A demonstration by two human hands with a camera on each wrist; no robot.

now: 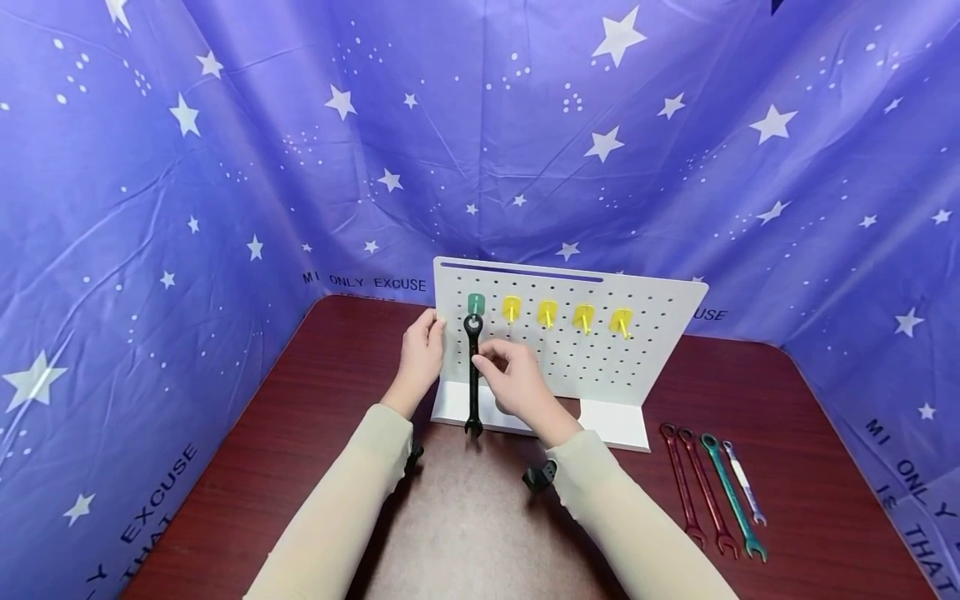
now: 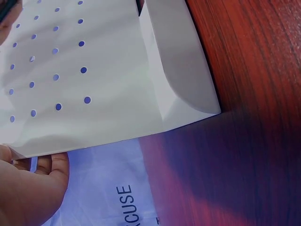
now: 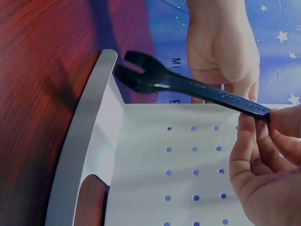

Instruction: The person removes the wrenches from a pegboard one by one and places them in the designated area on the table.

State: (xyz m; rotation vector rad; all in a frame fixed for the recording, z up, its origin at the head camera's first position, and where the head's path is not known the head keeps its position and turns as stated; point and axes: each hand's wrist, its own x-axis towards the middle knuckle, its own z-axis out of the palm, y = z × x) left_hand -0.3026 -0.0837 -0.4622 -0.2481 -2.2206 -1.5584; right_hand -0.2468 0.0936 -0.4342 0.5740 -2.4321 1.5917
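Note:
A black combination wrench (image 1: pixel 474 387) hangs upright in front of a white pegboard (image 1: pixel 592 362), pinched between the thumb and fingers of my right hand (image 1: pixel 519 382). Its ring end is up, right at the green hook (image 1: pixel 476 302) on the board's left; the open jaw points down. The right wrist view shows the wrench (image 3: pixel 188 87) with its ring end out of frame. My left hand (image 1: pixel 422 354) grips the board's left edge. In the left wrist view that hand (image 2: pixel 33 193) has its thumb in front and fingers behind the edge.
Several yellow hooks, the nearest a yellow hook (image 1: pixel 512 308), line the board right of the green one. On the dark red table (image 1: pixel 315 400) at right lie two red wrenches, a green wrench (image 1: pixel 731 492) and a smaller silver wrench (image 1: pixel 742 482). A blue star-patterned curtain (image 1: pixel 480 150) surrounds the table.

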